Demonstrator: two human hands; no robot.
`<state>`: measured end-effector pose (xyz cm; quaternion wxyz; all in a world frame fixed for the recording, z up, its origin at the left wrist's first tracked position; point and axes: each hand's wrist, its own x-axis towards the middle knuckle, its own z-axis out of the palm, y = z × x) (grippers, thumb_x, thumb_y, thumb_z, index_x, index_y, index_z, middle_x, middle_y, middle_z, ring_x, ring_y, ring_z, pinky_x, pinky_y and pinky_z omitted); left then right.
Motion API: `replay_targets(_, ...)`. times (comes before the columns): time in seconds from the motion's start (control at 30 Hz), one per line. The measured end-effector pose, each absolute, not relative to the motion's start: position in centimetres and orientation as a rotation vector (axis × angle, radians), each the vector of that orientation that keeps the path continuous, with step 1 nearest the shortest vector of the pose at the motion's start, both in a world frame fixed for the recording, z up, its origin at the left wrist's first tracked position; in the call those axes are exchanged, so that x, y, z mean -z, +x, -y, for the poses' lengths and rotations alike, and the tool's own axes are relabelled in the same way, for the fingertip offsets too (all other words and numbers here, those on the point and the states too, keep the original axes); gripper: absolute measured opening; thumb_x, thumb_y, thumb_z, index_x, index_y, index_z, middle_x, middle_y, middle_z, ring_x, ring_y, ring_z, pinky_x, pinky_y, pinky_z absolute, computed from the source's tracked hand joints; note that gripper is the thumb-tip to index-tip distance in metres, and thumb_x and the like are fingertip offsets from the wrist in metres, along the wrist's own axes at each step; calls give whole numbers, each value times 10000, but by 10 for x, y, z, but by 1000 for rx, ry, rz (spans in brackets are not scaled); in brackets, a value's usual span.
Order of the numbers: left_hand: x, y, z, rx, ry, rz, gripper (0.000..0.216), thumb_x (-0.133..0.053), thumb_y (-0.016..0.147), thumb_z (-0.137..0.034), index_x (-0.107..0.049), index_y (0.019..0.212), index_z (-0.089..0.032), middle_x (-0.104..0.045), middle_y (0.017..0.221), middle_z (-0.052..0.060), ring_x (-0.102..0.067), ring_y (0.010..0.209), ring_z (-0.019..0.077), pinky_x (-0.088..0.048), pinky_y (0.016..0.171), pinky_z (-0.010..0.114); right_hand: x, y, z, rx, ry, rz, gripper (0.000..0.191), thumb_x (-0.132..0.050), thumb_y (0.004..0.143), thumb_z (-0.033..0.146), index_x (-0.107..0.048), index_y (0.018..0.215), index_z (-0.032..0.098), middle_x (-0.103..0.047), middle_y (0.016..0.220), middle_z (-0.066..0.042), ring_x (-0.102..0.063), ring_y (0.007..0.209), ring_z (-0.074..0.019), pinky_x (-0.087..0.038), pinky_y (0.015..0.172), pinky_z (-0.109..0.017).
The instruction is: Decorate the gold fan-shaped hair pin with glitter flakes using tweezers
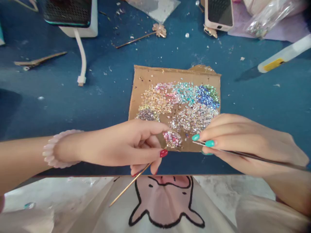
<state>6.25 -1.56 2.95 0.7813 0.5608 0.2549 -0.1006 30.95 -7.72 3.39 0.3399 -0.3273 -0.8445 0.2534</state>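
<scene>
A brown cardboard sheet [143, 81] lies on the blue table and carries several patches of tiny coloured rhinestones [184, 103]. My left hand [126, 145], with red nails and a pink bead bracelet at the wrist, pinches a thin gold hair stick [128, 186] whose round head [173, 139] is covered in sparkling stones and rests over the cardboard's near edge. My right hand [240, 142], with teal nails, grips slim metal tweezers [243, 154] whose tip points left, close to the stick's jewelled head.
At the back lie another gold stick with a leaf head [159, 30], a phone [218, 14], a white device with a cable [81, 55], a plastic bag [269, 16] and a glue bottle [284, 55]. Loose stones are scattered over the blue table [73, 103].
</scene>
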Motion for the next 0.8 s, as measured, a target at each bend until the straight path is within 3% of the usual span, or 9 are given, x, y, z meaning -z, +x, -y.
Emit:
replay_targets(0.27,-26,64,17,199,1205,-553,65,-436,952,-242,-426,939,-178,-622,685,-25,-489,404,39,-426,413,109,-34,301,80,-562,-828,2165,136,-675,762,35,-645,838,144,-725,826,-73,-676,789,-158,-600,694,-308)
replay_targets(0.53,-25,63,16,184,1297,-563,72,-443,931,-173,-506,962,-157,-623,634,-27,-429,401,35,-344,371,96,-27,307,80,-503,-756,2191,161,-650,793,67,-649,931,151,-728,926,-63,-682,844,-161,-607,764,-294)
replay_targets(0.8,-26,62,17,181,1296,-564,93,-466,924,-202,-523,986,-161,-606,623,-34,-407,405,34,-330,376,94,-33,304,87,-585,-920,2214,264,-703,722,17,-650,921,181,-726,977,-66,-682,893,-186,-604,788,-352)
